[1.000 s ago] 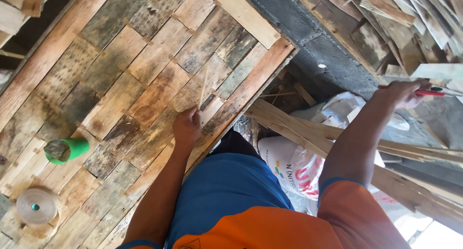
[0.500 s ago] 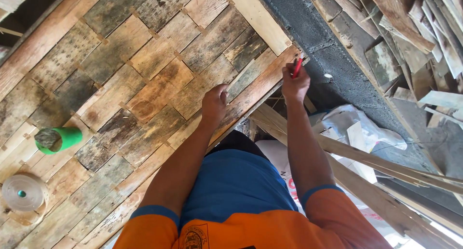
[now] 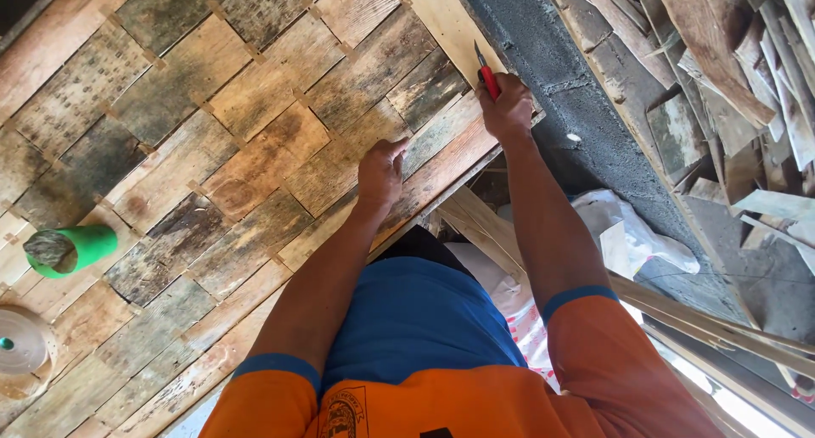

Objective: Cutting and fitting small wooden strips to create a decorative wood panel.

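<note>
Trimming | my right hand (image 3: 509, 107) clamped on knife (image 3: 486, 75), blade ahead on strip (image 3: 437, 18) | left hand (image 3: 379, 173) flat, fingers together, pressing mat (image 3: 255, 132) | next, I judge: steady cut

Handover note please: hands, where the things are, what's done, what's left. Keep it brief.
Left hand: empty, fingers pressed flat on the woven wooden panel near its front edge.
Right hand: grip shut on a red-handled cutter, blade pointing away along the pale edge strip at the panel's right side.
Nearby: green cup and a pale tape roll rest on the panel's left part. Scrap wood pile lies right of the grey block wall.
Done: strips are woven across the visible panel.
Left: cannot tell whether the edge strip has been cut; no cut line shows.
</note>
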